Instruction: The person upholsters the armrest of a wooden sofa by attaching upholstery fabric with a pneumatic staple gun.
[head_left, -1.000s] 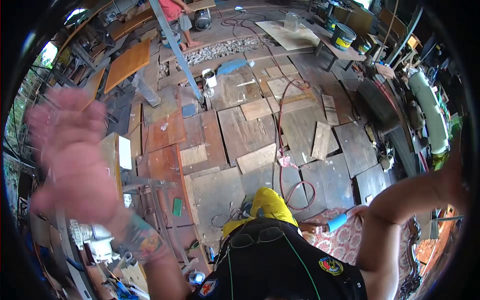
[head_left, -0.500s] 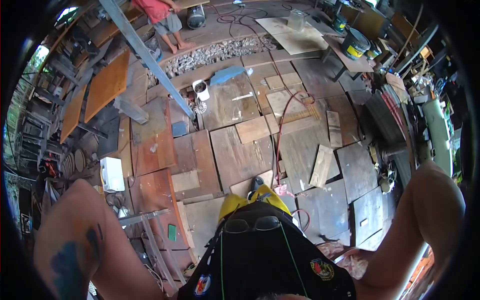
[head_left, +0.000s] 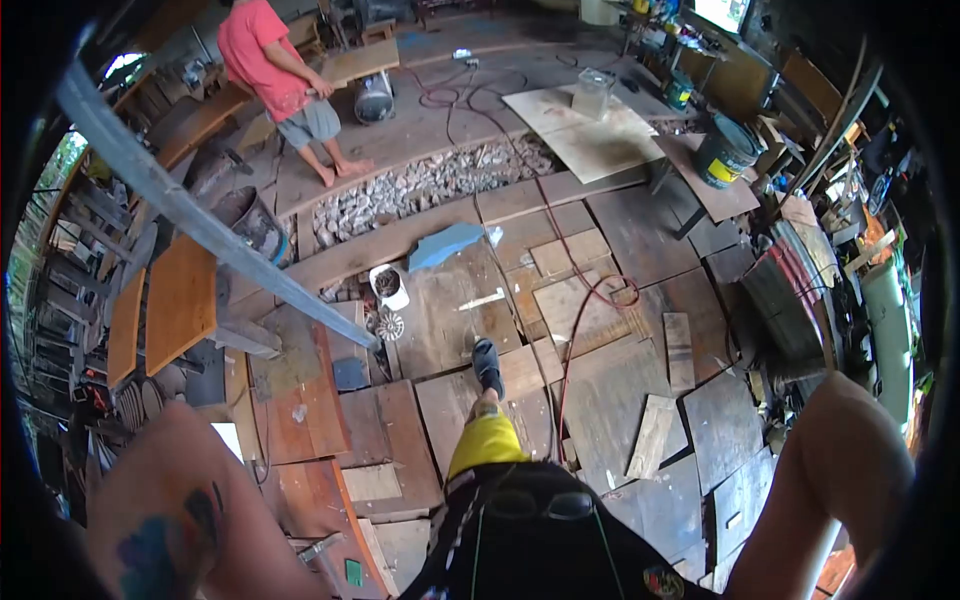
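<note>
Neither of my hands shows in the head view. My left arm (head_left: pixel 170 490), painted or tattooed in dark colours, bends at the lower left. On the right side my right arm (head_left: pixel 850 450) bends the same way, and both forearms run out at the bottom edge. Glasses (head_left: pixel 570 506) hang on a green cord against my black shirt (head_left: pixel 530 560). Below it are yellow shorts (head_left: pixel 487 443), and one foot in a dark shoe (head_left: pixel 487 365) is stretched forward on the wooden boards.
Uneven boards (head_left: pixel 460 400) cover the floor, with a red hose (head_left: pixel 568 390) lying across. A slanted grey post (head_left: pixel 220 235) stands at left, near a white bucket (head_left: pixel 388 286). Beyond a gravel strip (head_left: pixel 420 185), a person in a red shirt (head_left: pixel 260 55) holds a board (head_left: pixel 358 63).
The view has tilted up and moved forward, so floor items sit lower and the other person shows more fully. One of my feet has come forward. My arms remain raised.
</note>
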